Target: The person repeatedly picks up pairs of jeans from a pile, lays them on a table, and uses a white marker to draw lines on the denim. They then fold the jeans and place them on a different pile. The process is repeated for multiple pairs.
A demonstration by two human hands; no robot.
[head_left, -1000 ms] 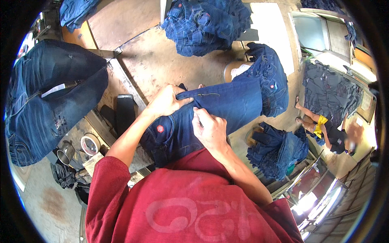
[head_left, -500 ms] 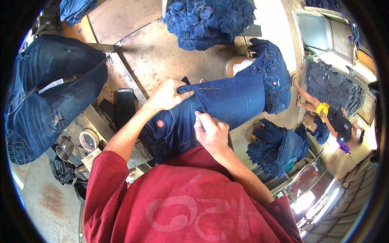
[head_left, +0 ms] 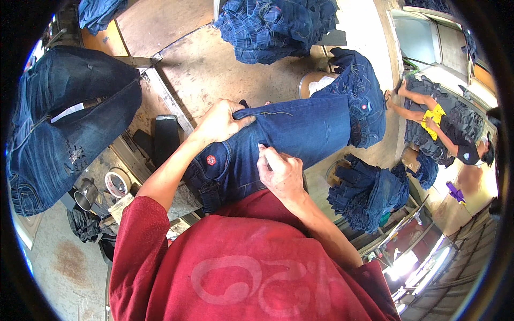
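Observation:
A pair of dark blue jeans (head_left: 305,125) lies stretched out in front of me, its waist close to my shirt and one leg reaching away to the right. A round red patch (head_left: 211,159) marks the area near the waist. Along the far edge of the cloth, my left hand (head_left: 227,123) is closed, thumb and fingers pinching the denim. My right hand (head_left: 281,174) rests on the jeans' near side with curled fingers, its fingertip against the cloth. Whatever those fingers may hold is hidden.
Another pair of dark jeans (head_left: 80,144) drapes at the left, above a tape roll (head_left: 116,182) and a metal mug (head_left: 85,197). Jeans piles stand ahead (head_left: 276,29), beyond the leg (head_left: 367,101) and at right (head_left: 369,192). A person in yellow shorts (head_left: 432,119) is far right.
At the far right, the other person has changed posture and shifted, leaving a purple item on the floor apart from them. My hands and the jeans stay almost where they were.

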